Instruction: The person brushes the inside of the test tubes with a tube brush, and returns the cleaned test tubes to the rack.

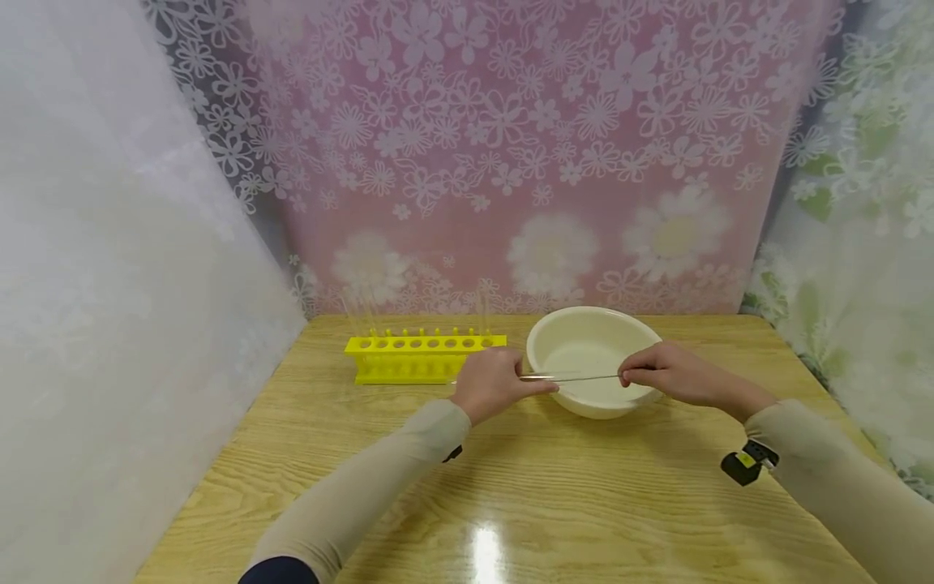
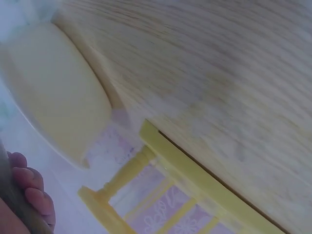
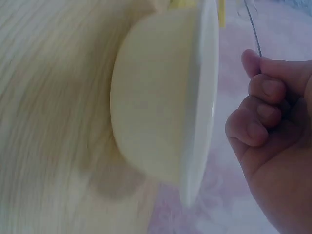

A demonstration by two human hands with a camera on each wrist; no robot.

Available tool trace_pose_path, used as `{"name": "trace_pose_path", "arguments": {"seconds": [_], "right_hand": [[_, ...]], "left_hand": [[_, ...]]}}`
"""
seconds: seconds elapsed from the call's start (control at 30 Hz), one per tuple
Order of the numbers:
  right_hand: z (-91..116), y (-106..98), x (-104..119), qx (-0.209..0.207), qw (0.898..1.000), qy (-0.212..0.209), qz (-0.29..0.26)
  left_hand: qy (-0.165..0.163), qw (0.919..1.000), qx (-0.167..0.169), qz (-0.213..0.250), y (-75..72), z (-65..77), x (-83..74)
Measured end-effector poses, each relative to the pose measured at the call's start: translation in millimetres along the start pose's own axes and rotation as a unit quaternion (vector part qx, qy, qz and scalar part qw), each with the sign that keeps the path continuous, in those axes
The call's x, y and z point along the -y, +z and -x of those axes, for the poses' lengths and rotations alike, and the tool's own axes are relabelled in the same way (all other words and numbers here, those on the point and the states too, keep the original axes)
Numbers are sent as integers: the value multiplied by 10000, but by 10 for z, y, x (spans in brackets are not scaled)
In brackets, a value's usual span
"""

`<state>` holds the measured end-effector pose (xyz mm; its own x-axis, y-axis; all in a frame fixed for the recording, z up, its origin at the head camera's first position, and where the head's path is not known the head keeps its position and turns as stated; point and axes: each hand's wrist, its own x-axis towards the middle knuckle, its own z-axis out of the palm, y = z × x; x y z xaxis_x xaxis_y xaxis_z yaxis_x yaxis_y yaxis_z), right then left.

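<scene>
My left hand [image 1: 492,380] grips a clear glass test tube [image 1: 536,375], held level near the left rim of a cream bowl [image 1: 598,410]. Between finger and thumb, my right hand [image 1: 660,373] pinches the end of a thin twisted wire handle [image 1: 594,378], like that of a test tube brush. The wire runs straight across the bowl to the tube's mouth; any bristles are hidden at the left hand. In the right wrist view the twisted wire [image 3: 254,31] rises from the fingertips, its other fingers curled. The left wrist view catches only curled fingers [image 2: 34,190] at its edge.
A yellow test tube rack [image 1: 409,380] stands left of the bowl, with clear tubes upright at both its ends. Both rest on a wood-grain table [image 1: 569,495]. A floral curtain [image 1: 511,162] hangs behind, with pale sheets at either side.
</scene>
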<state>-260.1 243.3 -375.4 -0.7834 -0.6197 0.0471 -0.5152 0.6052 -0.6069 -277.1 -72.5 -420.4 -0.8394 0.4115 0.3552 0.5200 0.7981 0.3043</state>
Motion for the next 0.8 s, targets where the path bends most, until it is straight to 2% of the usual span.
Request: {"name": "trace_pose_path", "arguments": {"seconds": [0.17,0.27,0.37,0.57,0.73,0.8], "right_hand": [[-182,174,110,102,9993,-93,-346],[-227,190,139,23,9986,-79,-524],[-239,171,119,190,9956,-56,-912],[-182,137,23,485,9875,-172,-1490],[-77,99,-23,497,9828,-233,-1761],[0,53,-54,408,9818,-161,-1847]], "left_hand": [[158,9998,71,68,8,-26,-52],[123,9998,-14,139,-17,-29,-45],[154,9996,-110,188,-38,-27,-34],[172,9993,-16,318,-65,-8,-43],[233,9986,20,470,-66,-6,-53],[211,9986,-14,490,-63,1,-7]]}}
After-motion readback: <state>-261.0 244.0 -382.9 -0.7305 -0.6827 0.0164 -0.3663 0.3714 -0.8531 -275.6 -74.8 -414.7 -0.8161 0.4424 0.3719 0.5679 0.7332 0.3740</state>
